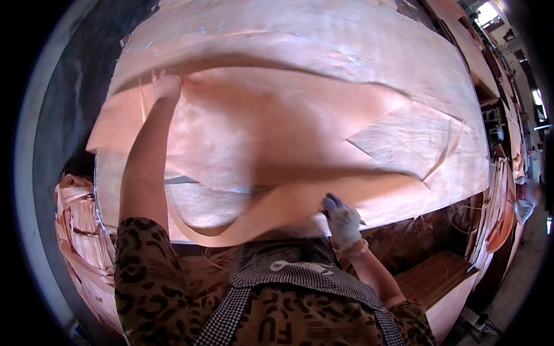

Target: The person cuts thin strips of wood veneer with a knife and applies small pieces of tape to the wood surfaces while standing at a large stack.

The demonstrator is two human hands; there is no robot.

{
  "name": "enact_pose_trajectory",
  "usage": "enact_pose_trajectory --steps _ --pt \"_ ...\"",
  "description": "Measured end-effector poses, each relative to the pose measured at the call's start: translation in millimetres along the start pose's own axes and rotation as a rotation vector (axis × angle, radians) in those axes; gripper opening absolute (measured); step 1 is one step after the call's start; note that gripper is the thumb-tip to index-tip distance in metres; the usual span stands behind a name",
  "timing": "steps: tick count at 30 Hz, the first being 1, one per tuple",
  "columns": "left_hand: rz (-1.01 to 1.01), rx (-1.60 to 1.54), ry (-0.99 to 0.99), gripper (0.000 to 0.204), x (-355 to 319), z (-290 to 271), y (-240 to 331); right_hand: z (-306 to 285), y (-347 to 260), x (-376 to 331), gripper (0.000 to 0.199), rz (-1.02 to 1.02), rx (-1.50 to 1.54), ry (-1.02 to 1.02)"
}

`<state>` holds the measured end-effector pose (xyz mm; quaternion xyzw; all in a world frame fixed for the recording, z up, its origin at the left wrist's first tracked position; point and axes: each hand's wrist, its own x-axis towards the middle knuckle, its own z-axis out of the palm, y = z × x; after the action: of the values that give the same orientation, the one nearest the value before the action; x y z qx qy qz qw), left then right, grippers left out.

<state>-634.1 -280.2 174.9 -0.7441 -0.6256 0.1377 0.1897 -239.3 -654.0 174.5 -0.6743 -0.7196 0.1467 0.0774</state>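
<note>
While the left hand (167,86) pressed its blurred fingers, their spread untellable, on the far edge of a thin veneer sheet (277,132), the gloved right hand (342,222) pinched the near edge, the sheet lying on a stack (358,52) with its long axis running left to right.
</note>
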Motion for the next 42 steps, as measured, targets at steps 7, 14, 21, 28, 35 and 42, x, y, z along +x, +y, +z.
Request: enact_pose_trajectory --steps 7,14,21,28,35,42 --pt "0.387 -0.869 -0.043 0.059 -134.1 -36.3 74.8 30.7 -21.8 44.4 0.025 -0.003 0.141 0.143" --pt "0.571 -0.889 -0.180 0.047 -277.3 -62.5 148.3 16.5 -23.2 27.9 0.037 0.053 0.111 0.157" --pt "0.545 -0.743 0.111 0.014 -234.2 -106.7 141.5 20.8 84.0 -7.1 0.040 0.428 0.087 0.658" --pt "0.528 -0.882 0.301 0.035 -158.9 -133.6 115.8 -81.8 132.8 69.7 0.014 0.326 -0.244 0.623" --pt "0.458 -0.599 0.374 0.041 -242.5 -131.3 123.2 -105.3 113.6 -1.3 0.016 0.118 -0.156 0.546" --pt "0.491 -0.763 0.298 0.037 -281.5 -65.0 238.1 -41.2 202.3 -18.5 0.017 0.221 -0.125 0.353"
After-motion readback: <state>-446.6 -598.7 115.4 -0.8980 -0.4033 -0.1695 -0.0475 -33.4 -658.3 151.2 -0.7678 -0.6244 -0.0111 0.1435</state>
